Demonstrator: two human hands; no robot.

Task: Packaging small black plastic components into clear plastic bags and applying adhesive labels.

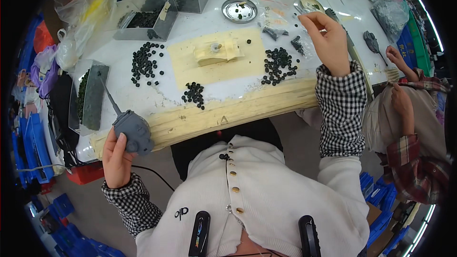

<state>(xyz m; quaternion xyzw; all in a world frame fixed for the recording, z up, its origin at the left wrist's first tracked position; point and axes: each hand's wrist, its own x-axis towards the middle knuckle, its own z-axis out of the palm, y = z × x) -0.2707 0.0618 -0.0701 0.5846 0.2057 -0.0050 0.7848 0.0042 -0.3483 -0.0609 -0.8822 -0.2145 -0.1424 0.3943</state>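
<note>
While left hand [117,164] tight around grey turret [131,128], right hand [329,40] pinched together, black discs [193,96] and taped block [214,58] between.

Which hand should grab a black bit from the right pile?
Probably the right hand: it is closer to the right pile, though it may be pinching something tiny. The left hand is busy holding the grey turret.

1. White, smooth-topped table [200,27], its near edge covered with cream strips [266,102].
2. Cream rectangular sheet [183,64], flat between the left hand [118,157] and right hand [328,43].
3. Small round black pieces [142,60], loose in patches: beyond the left hand, and left of the right hand.
4. Clear plastic box [96,100] of dark green bits [83,90], just beyond the left hand.
5. Round silver metal dish [245,16], left of and beyond the right hand.
</note>
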